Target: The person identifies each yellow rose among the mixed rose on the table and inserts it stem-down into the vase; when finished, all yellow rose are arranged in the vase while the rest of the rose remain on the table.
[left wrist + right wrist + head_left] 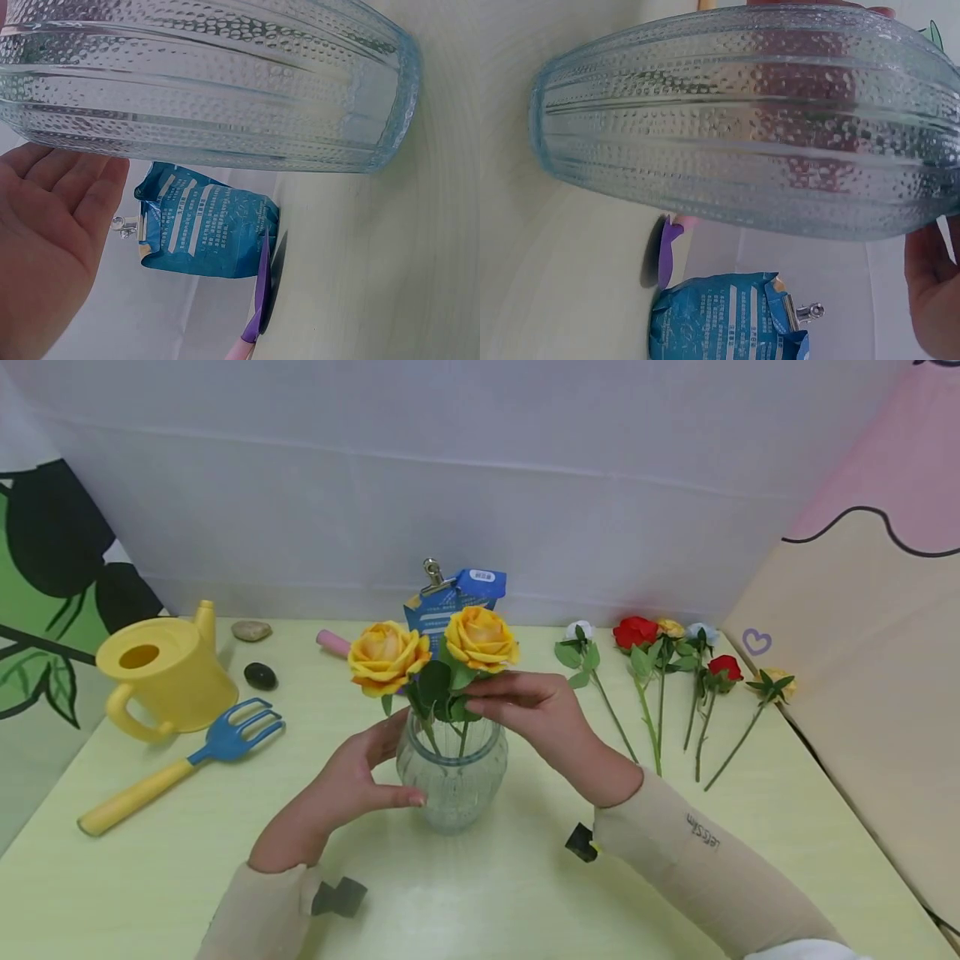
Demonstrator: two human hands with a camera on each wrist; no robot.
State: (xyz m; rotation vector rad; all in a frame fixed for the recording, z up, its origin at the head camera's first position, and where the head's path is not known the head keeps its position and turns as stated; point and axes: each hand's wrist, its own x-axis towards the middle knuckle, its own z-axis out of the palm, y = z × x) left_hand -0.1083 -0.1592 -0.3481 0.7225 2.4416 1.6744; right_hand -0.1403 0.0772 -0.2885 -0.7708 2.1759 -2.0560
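A ribbed clear glass vase (453,793) stands upright on the table, with two yellow roses, a left one (388,658) and a right one (482,639), rising from its mouth. My left hand (352,781) holds the vase from the left, thumb at the front and fingers reaching behind; in the left wrist view its fingers (56,176) lie along the glass. Just above the rim, my right hand (543,714) pinches the right yellow rose among the leaves under its bloom. Part of the right hand (937,292) shows beside the vase's top in the right wrist view.
To the left are a yellow watering can (168,672), a blue hand fork (232,731), a black stone (260,676) and a grey stone (251,630). Behind the vase stands a clipped blue bag (210,221) near a purple tool (262,289). Several loose flowers (637,633) lie at right.
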